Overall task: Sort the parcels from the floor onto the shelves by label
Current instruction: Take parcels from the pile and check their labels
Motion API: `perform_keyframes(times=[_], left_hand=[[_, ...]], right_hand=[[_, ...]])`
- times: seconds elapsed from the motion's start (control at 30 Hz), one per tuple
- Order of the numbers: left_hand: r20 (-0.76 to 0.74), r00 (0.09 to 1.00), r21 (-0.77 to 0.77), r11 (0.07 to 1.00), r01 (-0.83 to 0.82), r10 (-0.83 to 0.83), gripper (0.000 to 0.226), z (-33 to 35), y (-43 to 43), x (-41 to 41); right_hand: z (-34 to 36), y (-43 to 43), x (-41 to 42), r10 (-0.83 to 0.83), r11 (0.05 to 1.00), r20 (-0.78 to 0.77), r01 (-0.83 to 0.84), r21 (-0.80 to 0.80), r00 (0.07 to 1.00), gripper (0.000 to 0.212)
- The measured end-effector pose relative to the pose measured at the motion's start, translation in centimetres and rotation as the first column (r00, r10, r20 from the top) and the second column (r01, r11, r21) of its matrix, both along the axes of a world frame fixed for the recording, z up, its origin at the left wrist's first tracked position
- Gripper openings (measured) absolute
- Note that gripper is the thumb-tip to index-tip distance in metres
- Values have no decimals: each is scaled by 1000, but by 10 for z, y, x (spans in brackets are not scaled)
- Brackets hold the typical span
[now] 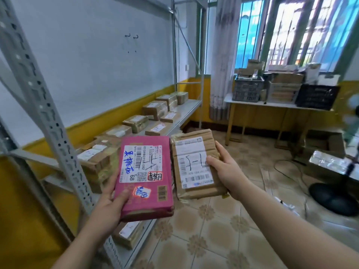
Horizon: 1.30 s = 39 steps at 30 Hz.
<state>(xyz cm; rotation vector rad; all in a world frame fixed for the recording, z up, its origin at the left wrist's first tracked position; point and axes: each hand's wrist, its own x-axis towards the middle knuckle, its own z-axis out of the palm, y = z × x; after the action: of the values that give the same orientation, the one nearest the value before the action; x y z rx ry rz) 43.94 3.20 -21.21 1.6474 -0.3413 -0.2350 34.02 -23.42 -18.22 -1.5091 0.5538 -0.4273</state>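
My left hand (pixel 108 206) grips a pink parcel (pixel 149 199) from below, thumb on its top face; its white label carries blue handwriting and a barcode. My right hand (pixel 225 169) holds a brown cardboard parcel (pixel 194 187) by its right edge, thumb pressed on its white label. Both parcels are held side by side, faces up, above the tiled floor. To the left runs a grey metal shelf (pixel 186 111) lined with several taped brown parcels (pixel 155 110).
A perforated shelf upright (pixel 46 117) stands close on the left. A table (pixel 272 103) with crates and boxes sits under the window. Open cartons (pixel 324 144), a foil-wrapped package and a black fan base (pixel 334 199) with a cable lie on the floor at right.
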Motion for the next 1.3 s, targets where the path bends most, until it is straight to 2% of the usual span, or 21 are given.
perform_keyframes(times=[0.3, 0.6, 0.73, 1.07, 1.3], left_hand=[[-26, 998, -18, 998, 55, -55, 53, -17, -110, 105], [25, 990, 69, 988, 136, -138, 53, -7, -225, 219], [28, 987, 98, 983, 152, -156, 52, -5, -286, 243], [-15, 994, 38, 993, 108, -108, 48, -1, -465, 295], [-12, 997, 71, 995, 72, -72, 58, 6, -532, 349]], right_hand=[[-18, -96, 90, -113, 994, -33, 113, 4, 993, 60], [-3, -207, 174, -179, 984, -39, 179, -16, 983, 64], [-7, -268, 201, -182, 983, -42, 181, -17, 982, 64], [-11, -445, 264, -138, 990, -26, 138, 12, 990, 65], [-8, -522, 332, -93, 996, -48, 92, -17, 995, 62]])
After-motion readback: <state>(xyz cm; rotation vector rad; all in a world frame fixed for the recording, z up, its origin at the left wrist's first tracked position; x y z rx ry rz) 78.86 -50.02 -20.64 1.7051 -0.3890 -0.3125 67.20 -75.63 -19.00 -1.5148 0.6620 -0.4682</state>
